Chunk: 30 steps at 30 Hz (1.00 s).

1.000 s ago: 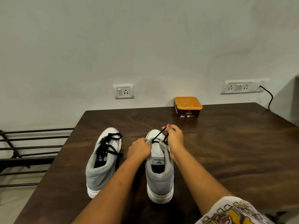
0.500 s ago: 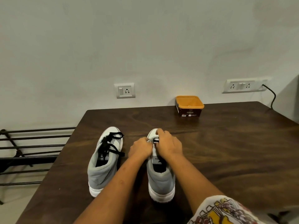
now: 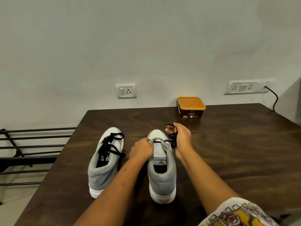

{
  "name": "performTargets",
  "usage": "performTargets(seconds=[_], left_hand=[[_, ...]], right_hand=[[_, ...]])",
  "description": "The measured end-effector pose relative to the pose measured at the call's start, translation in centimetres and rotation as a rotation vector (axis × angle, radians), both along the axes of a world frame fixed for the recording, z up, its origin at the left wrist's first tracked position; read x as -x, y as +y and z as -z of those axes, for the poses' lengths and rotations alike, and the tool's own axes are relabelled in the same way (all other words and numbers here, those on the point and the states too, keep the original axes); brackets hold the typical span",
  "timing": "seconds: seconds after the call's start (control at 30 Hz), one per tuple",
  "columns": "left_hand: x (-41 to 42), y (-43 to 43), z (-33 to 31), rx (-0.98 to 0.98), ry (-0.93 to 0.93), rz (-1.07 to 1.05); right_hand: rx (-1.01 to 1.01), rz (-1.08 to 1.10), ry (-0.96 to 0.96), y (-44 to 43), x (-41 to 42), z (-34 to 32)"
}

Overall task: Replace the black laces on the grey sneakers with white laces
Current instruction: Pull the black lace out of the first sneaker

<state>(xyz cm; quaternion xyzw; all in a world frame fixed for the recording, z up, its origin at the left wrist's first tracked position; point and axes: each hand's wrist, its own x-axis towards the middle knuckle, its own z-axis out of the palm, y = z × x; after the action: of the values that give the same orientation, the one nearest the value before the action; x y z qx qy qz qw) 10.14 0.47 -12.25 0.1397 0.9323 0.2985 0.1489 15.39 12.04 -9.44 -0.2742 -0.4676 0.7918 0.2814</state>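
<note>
1. Head view, grip: right hand (image 3: 182, 137) curls its fingers round the loose black lace (image 3: 173, 141); left hand (image 3: 141, 151) clasps the eyelet edge of the grey sneaker (image 3: 162, 175).
2. Pose: right hand raised just right of the toe; left fist beside the tongue.
3. Lace: runs from the front eyelets to the right hand.
4. Second sneaker (image 3: 104, 168): laced black, further left on the table (image 3: 236, 152).
5. Change: half a second ago the right hand covered the tongue; it has swung out rightward.

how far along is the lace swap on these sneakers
Done: the right sneaker is unlaced down to its lowest eyelets. In hand: the left hand grips its flap while the right hand pulls the black lace out. Left: the left sneaker is fully black-laced; no white laces threaded yet.
</note>
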Motion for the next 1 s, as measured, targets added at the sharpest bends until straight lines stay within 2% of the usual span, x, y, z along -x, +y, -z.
performTargets(seconds=[0.1,0.2,0.33,0.4,0.5,0.6,0.8,1.0], left_hand=[[-0.5,0.1,0.1,0.009,0.084,0.024],[-0.5,0.2,0.1,-0.001,0.129,0.057],[-0.3,0.2,-0.1,-0.020,0.091,0.074],[-0.3,0.1,-0.2,-0.033,0.068,0.073],[-0.3,0.0,-0.1,-0.042,0.044,0.063],[-0.2,-0.1,-0.1,-0.031,0.050,0.074],[0.0,0.0,-0.1,0.021,0.089,0.095],[-0.1,0.0,-0.1,0.072,0.138,0.071]], right_hand=[[-0.103,0.089,-0.111,1.3,-1.0,0.5],[-0.357,0.197,-0.325,2.6,-1.4,1.8],[-0.896,-0.035,-0.823,3.0,-1.8,3.0],[-1.049,-0.108,-0.851,2.4,-1.5,2.8],[-1.113,-0.219,-0.836,1.3,-0.4,2.8],[-1.087,-0.272,-0.891,0.8,0.1,2.9],[-1.041,-0.218,-0.888,1.5,0.0,3.7],[-0.949,-0.118,-0.754,1.1,0.2,4.3]])
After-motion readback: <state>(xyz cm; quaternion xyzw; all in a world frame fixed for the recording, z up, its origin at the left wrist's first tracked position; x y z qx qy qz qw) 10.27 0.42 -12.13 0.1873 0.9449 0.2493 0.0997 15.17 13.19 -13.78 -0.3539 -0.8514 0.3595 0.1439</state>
